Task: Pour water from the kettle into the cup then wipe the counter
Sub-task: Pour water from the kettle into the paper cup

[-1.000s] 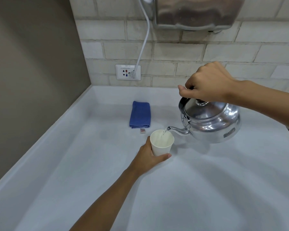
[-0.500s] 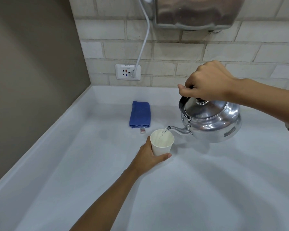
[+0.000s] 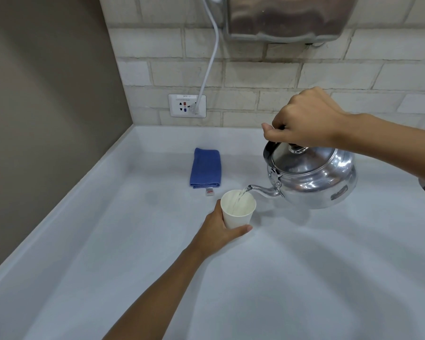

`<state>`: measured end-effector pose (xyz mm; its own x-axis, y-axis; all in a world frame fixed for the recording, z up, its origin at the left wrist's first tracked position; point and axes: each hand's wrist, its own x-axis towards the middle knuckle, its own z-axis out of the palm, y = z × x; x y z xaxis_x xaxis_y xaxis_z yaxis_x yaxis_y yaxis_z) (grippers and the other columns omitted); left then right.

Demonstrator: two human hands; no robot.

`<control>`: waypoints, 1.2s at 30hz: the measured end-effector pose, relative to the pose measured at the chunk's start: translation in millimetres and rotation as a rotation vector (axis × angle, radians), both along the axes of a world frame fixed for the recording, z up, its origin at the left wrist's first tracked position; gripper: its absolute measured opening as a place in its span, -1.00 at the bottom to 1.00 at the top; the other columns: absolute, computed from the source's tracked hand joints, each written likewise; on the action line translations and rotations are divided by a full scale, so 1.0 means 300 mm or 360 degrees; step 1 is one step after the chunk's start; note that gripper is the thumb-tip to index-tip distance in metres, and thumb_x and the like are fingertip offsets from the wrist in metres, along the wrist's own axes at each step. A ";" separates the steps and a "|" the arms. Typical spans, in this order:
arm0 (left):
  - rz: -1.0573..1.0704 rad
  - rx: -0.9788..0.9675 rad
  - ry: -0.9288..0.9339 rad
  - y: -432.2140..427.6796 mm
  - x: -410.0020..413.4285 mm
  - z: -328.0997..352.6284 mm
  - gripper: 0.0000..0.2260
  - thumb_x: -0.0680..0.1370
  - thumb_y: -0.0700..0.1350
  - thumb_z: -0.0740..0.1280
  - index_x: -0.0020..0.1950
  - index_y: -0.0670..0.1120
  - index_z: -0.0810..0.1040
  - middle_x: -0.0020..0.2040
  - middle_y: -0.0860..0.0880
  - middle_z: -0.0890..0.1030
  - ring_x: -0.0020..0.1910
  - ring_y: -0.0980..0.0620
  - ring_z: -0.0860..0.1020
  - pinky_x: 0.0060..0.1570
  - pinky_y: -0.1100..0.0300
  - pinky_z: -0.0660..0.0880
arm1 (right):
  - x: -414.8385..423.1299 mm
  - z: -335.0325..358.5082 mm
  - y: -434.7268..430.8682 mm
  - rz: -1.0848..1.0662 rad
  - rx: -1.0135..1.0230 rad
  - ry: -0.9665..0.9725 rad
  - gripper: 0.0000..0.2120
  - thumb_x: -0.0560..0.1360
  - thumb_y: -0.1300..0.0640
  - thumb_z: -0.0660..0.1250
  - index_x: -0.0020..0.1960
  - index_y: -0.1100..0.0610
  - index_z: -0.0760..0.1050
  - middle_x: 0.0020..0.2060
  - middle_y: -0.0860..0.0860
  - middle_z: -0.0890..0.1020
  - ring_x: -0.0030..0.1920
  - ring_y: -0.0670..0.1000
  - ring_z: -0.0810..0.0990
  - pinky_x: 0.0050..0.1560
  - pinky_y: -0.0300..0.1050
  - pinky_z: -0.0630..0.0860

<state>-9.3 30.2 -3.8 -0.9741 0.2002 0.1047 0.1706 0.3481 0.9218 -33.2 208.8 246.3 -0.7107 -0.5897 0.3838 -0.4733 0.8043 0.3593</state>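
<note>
Here the right hand (image 3: pixel 304 119) is clenched around the handle of the kettle (image 3: pixel 314 177), holding it tilted above the tabletop (image 3: pixel 280 278). A thin stream of water runs from the spout into the cup (image 3: pixel 238 212). The left hand (image 3: pixel 219 233) wraps around the cup, which stands on the tabletop. A folded blue cloth (image 3: pixel 205 168) lies just behind it.

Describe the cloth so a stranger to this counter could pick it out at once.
Start at the wall socket on the tiled back wall and drop straight down onto the pale counter. The cloth lies flat there, behind the paper cup. It is the only blue thing: folded into a rectangle, with a small white tag at its near edge.
</note>
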 end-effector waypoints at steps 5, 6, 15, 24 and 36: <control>0.0009 -0.0008 -0.0005 0.000 0.000 0.001 -0.30 0.24 0.28 0.50 0.28 0.31 0.24 0.19 0.28 0.49 0.13 0.37 0.44 -0.06 0.52 0.41 | 0.003 0.001 0.002 -0.0006 0.0024 -0.0008 -0.49 0.49 0.01 0.18 -0.54 0.28 0.40 -0.69 0.01 0.09 -0.60 0.01 0.04 -0.45 -0.22 -0.02; 0.0011 -0.0010 -0.0007 0.000 0.000 0.001 -0.30 0.24 0.28 0.50 0.28 0.30 0.24 0.19 0.27 0.49 0.13 0.37 0.44 -0.07 0.54 0.40 | 0.003 0.002 0.003 -0.0008 0.0026 -0.0010 -0.49 0.49 0.01 0.19 -0.54 0.28 0.40 -0.69 0.01 0.10 -0.60 0.01 0.04 -0.45 -0.22 -0.02; 0.0032 -0.0020 -0.0013 0.001 0.001 0.001 -0.37 0.23 0.29 0.49 0.17 0.44 0.21 0.15 0.33 0.47 0.12 0.41 0.43 -0.09 0.59 0.38 | 0.004 0.002 0.005 -0.0008 0.0060 0.0009 -0.51 0.49 -0.02 0.14 -0.49 0.28 0.44 -0.69 0.05 0.14 -0.59 0.06 0.12 -0.46 -0.20 0.04; 0.0019 -0.0011 -0.0006 0.001 0.001 0.003 -0.31 0.23 0.29 0.50 0.24 0.34 0.22 0.14 0.33 0.46 0.12 0.38 0.43 -0.09 0.59 0.37 | 0.011 0.002 0.006 0.0025 0.0077 0.0016 -0.51 0.49 -0.01 0.14 -0.52 0.23 0.36 -0.68 0.05 0.14 -0.56 0.11 0.19 -0.46 -0.18 0.03; 0.0016 0.0004 0.0005 0.001 0.001 0.002 -0.33 0.23 0.30 0.49 0.23 0.33 0.23 0.15 0.30 0.46 0.12 0.33 0.45 -0.11 0.59 0.38 | 0.018 0.012 0.010 0.0028 0.0104 0.0017 -0.50 0.50 0.01 0.15 -0.54 0.23 0.29 -0.68 0.03 0.10 -0.58 0.06 0.08 -0.45 -0.21 0.01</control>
<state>-8.8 30.5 -3.1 -0.9758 0.1901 0.1081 0.1698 0.3472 0.9223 -27.8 211.7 249.8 -0.6963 -0.6259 0.3513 -0.4829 0.7706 0.4159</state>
